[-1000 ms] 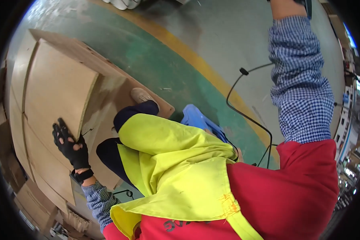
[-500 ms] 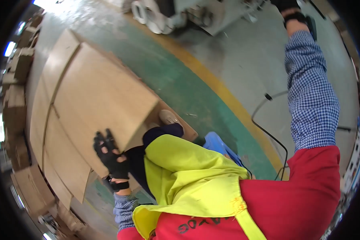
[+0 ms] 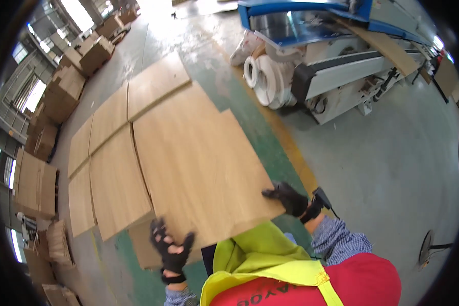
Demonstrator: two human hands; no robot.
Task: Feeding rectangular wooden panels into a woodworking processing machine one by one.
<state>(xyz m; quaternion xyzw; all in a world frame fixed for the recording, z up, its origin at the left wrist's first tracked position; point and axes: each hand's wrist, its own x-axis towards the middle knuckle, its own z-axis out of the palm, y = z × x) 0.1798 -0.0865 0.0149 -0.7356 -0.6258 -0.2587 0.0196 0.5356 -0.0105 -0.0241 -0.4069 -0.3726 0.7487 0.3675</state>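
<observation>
A large flat brown cardboard sheet lies in front of me over the green floor strip. My right hand, in a black glove, grips its near right corner. The black-gloved fingers of my left hand are spread over the sheet's near left edge, and a darker cardboard piece lies beneath. My yellow vest and red top fill the lower edge of the view.
More flat cardboard sheets lie spread on the floor to the left. Stacks of cartons line the left side. A blue and white conveyor machine with white rolls stands at the upper right. A black cable runs by my right wrist.
My right arm has come down from high on the right to the sheet's near corner. My left hand has moved to the sheet's near edge. The view has swung up over the floor.
</observation>
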